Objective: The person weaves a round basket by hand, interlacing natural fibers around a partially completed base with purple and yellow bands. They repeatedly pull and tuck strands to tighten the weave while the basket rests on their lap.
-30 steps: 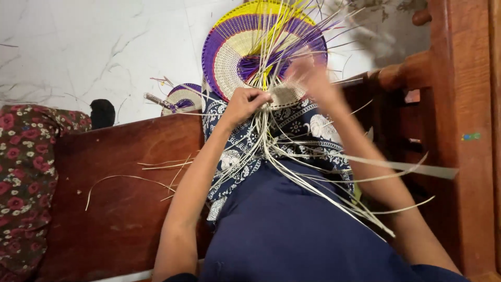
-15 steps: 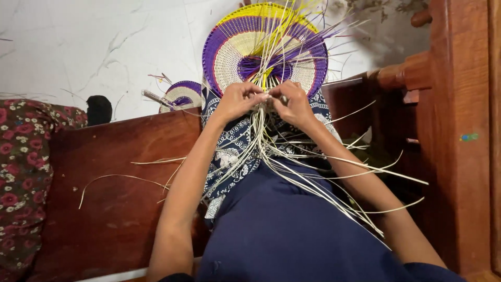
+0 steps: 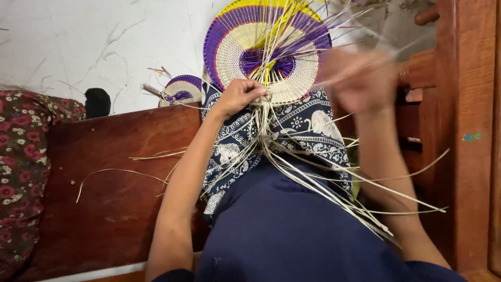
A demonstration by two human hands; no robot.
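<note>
View from above the lap of a seated person weaving. The left hand (image 3: 237,96) is closed, pinching a bundle of pale reed strands (image 3: 271,151) at the lower edge of a round woven disc (image 3: 269,49) (purple, yellow and cream rings, with a dark purple centre). The disc stands tilted over the knees, against a blue-and-white patterned cloth (image 3: 292,130) spread on the lap, and loose strands fan out from the pinched point down across the dark blue garment (image 3: 276,230) and toward the right. The right hand (image 3: 360,78) is raised just beside the disc's right edge and is motion-blurred; whether it grips a strand cannot be told. A smaller woven piece (image 3: 182,90) of like colours lies on the pale floor (image 3: 78,47) beyond the wooden bench (image 3: 109,183), on which stray strands lie. A floral cushion (image 3: 21,162) sits at far left.
</note>
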